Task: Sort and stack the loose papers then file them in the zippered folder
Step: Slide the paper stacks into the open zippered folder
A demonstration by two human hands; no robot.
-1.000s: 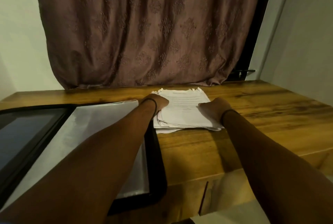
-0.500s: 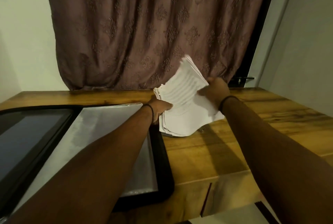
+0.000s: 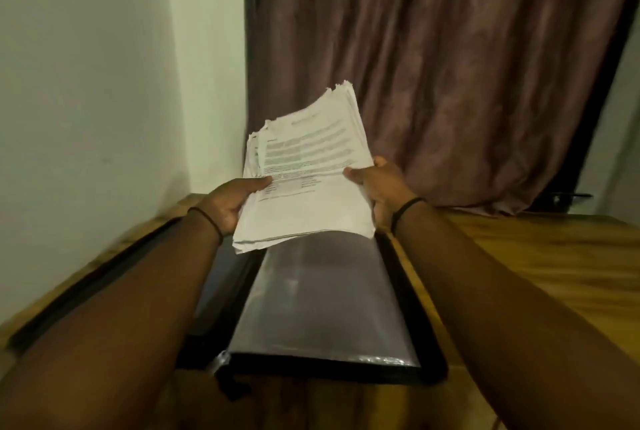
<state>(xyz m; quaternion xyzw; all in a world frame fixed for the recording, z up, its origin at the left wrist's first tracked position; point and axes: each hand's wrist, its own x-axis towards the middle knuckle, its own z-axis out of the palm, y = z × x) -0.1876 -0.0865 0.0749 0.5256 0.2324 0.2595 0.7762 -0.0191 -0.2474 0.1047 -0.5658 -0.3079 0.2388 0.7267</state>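
- The stack of papers (image 3: 311, 194) lay flat on the counter (image 3: 536, 273) a second ago, to the right of the folder, with both hands pressed on it.
- Half a second ago it was tipped up on its near edge in that same spot. Now it is off the wood and held in the air over the far end of the open zippered folder (image 3: 408, 291).
- The view has swung left with it: the pale wall (image 3: 86, 83) fills the left side, and the brown curtain (image 3: 450, 66) hangs beyond the fingers.
- The left hand (image 3: 232, 202) grips the stack's left edge, with the thumb on the printed top sheet. The other fingers are hidden under the paper.
- The right hand (image 3: 384, 190) grips the right edge the same way, with the thumb tip (image 3: 356, 173) on top and the fingers curled beneath.
- The stack tilts, its far end higher than its near end, and its sheets are ragged and not quite squared at the far corners.
- Below the fingers and nearer to the person, the folder's clear plastic sleeve (image 3: 322, 301) lies flat inside the black zip border.
- A thin dark band sits on each wrist, and bare counter stretches to the right of the right-hand fingers.
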